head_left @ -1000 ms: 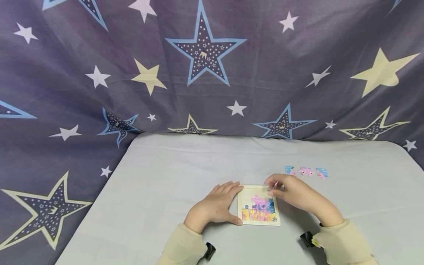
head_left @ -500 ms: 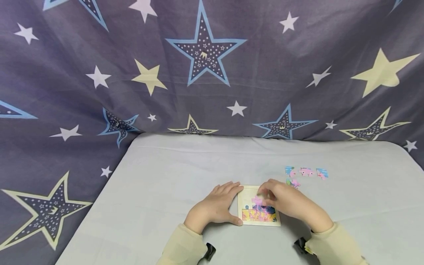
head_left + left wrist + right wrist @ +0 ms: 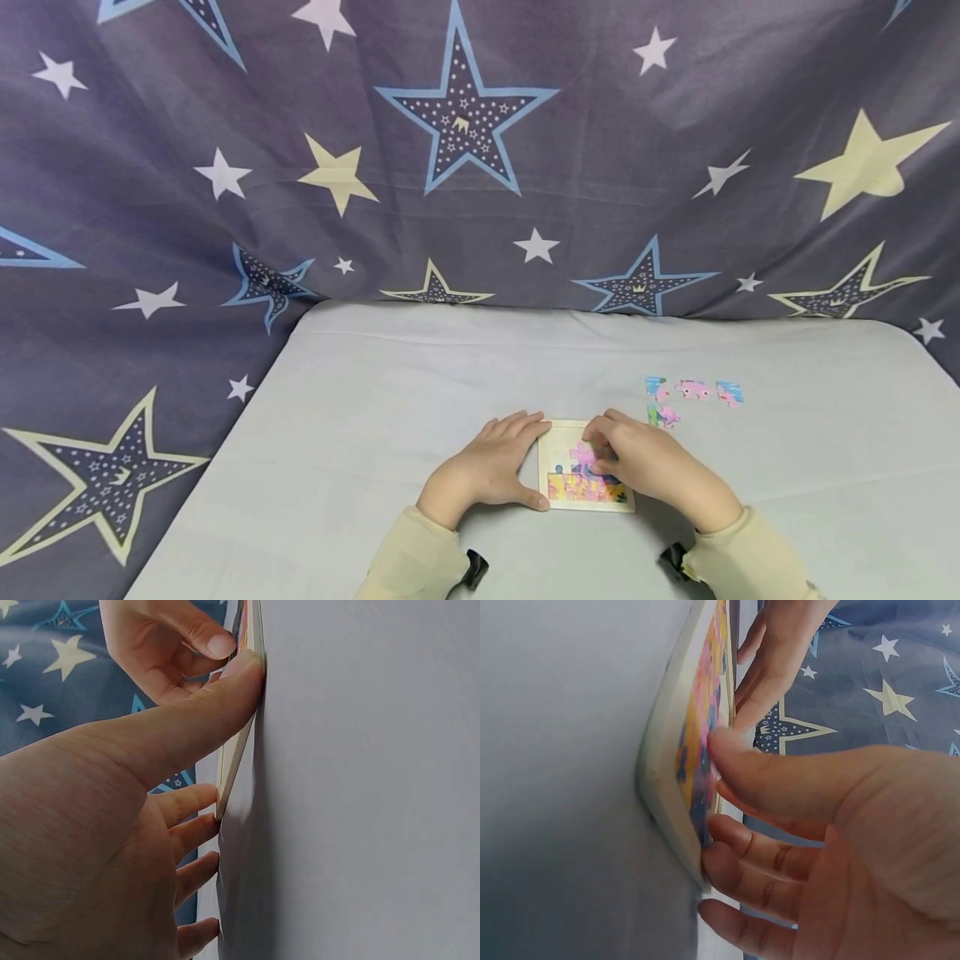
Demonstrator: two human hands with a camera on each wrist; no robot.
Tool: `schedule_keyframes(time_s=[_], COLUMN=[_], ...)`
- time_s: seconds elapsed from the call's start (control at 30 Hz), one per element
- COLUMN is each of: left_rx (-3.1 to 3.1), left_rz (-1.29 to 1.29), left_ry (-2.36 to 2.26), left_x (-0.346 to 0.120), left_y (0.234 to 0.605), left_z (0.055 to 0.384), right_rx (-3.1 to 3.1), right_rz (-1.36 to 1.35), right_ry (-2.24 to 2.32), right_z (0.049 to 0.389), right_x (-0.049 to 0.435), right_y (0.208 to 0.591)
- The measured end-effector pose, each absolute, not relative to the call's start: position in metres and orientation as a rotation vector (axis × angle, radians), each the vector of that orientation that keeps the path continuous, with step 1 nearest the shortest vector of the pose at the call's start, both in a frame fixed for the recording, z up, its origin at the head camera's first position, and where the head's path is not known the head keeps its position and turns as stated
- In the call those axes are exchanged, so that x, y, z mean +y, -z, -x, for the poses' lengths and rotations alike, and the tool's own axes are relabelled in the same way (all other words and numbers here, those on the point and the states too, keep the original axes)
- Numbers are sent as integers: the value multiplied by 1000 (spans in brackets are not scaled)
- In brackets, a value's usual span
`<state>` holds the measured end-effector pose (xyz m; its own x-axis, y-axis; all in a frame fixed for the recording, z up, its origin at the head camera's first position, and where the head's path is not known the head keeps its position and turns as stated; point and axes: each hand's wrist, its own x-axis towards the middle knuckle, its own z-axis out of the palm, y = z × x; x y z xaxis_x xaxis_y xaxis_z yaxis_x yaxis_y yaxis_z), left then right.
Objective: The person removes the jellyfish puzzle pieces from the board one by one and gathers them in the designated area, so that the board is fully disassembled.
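Note:
A square puzzle tray (image 3: 588, 506) with a pale frame lies on the table, partly filled with yellow, blue and pink jigsaw pieces (image 3: 585, 487). At its left side rests my left hand (image 3: 483, 467), fingers spread. In the left wrist view the left thumb (image 3: 240, 679) touches the tray's edge. My right hand (image 3: 645, 458) is over the tray's right half with bent fingers. In the right wrist view its thumb tip (image 3: 727, 750) meets the pieces near a pink area. The index fingertip is hidden, so whether a piece is pinched cannot be seen.
Loose jigsaw pieces lie beyond the right hand: a blue corner piece (image 3: 655, 386), a pink piece with eyes (image 3: 693, 389), a blue-and-pink piece (image 3: 729, 392) and a green-and-pink piece (image 3: 663, 416). A dark star-patterned cloth (image 3: 480, 217) hangs behind the pale table (image 3: 360, 467).
My right hand has moved left and slightly down, from the tray's upper right corner onto the pieces, uncovering the green-and-pink piece. The left hand and tray stay put.

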<state>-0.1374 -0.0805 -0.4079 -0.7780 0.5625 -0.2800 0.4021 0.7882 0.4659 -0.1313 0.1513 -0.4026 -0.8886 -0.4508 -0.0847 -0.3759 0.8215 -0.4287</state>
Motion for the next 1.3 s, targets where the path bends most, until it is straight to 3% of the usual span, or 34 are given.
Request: schedule_keyframes(time_s=[1.3], left_rx=[2567], left_rz=[-731], left_ry=[-543], left_x=[-81], left_y=[408], left_z=[138], right_rx=[2893], right_rz=[876], right_ry=[710], right_z=[132], right_x=[145], right_y=[412])
